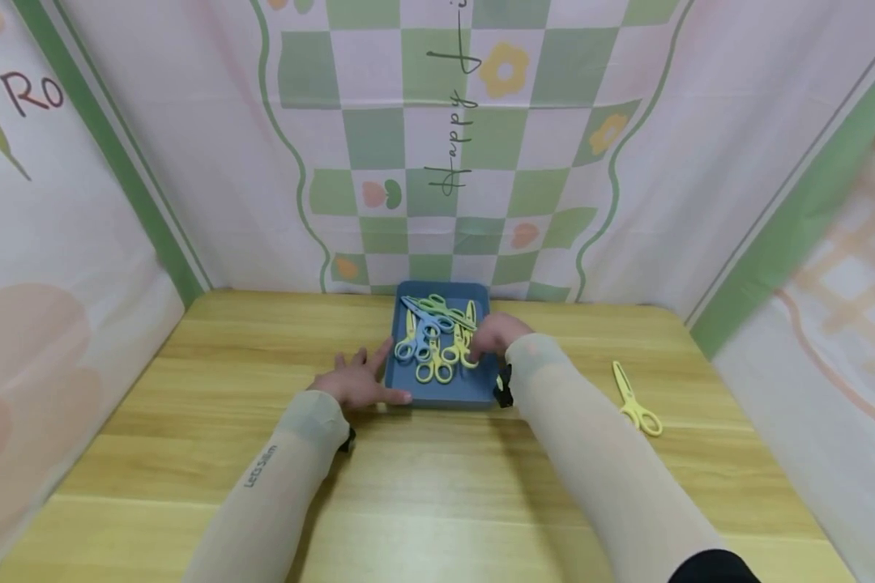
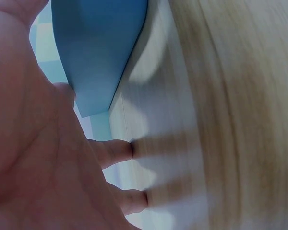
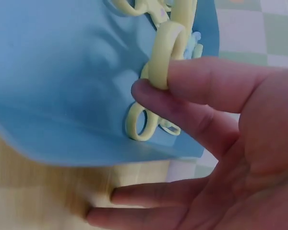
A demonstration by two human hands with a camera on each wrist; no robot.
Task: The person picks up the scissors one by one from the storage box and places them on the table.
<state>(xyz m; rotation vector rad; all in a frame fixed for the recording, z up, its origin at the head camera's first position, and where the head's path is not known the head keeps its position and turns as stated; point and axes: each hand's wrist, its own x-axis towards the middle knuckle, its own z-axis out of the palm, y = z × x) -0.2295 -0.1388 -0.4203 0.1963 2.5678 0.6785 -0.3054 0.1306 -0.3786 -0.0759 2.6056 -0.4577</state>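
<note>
A blue tray (image 1: 455,394) stands at the back of the table, holding several yellow, blue and green scissors. My left hand (image 1: 353,385) is spread along the tray's left side, thumb at the front corner; in the left wrist view two fingertips (image 2: 127,200) rest on the wood beside the tray wall (image 2: 98,52). Over the tray's right side, my right hand (image 1: 499,334) pinches a handle loop of yellow scissors (image 3: 159,57) between thumb and index finger. Beneath that loop, another yellow loop (image 3: 133,122) lies near the tray wall. The other right fingers are extended outside the tray.
One more pair of yellow scissors (image 1: 629,399) lies on the wooden table (image 1: 437,502), right of the tray, partly behind my right sleeve. A patterned curtain (image 1: 430,138) hangs right behind the tray, and side curtains flank the table.
</note>
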